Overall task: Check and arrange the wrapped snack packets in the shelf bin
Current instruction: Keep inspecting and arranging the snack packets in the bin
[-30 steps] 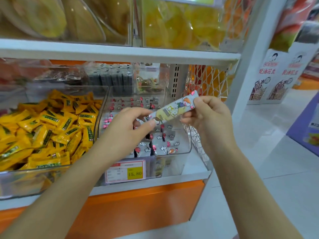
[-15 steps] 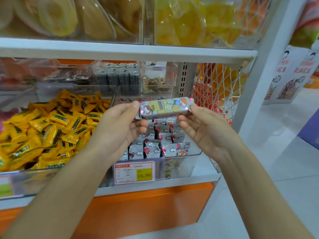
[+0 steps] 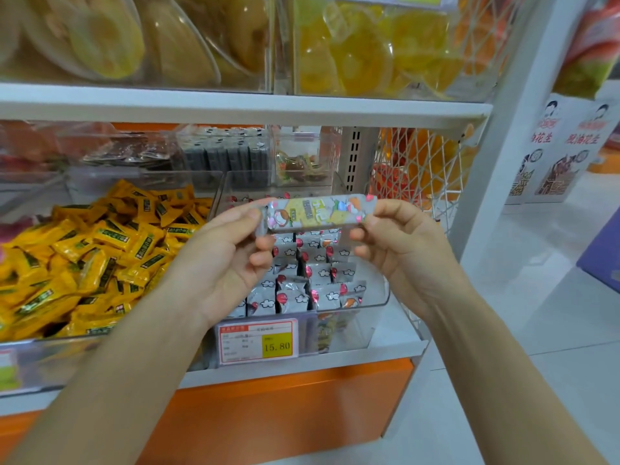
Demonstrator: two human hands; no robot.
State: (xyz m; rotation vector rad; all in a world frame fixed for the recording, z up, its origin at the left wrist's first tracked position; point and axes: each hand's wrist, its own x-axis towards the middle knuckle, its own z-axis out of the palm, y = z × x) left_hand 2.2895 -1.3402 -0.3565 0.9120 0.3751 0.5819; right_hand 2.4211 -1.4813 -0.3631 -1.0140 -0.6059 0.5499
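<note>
Holds one snack packet [image 3: 318,213] level, pinched at its ends by left hand [image 3: 221,260] and right hand [image 3: 402,250]. Just below the grip, clear shelf bin [image 3: 380,297] with rows of like packets [image 3: 295,297]; left of it, yellow sweets [image 3: 94,256].

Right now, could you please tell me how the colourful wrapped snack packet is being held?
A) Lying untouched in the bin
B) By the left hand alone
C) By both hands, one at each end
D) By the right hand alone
C: the left hand pinches one end of the snack packet and the right hand pinches the other, holding it roughly level above the clear bin.
</note>
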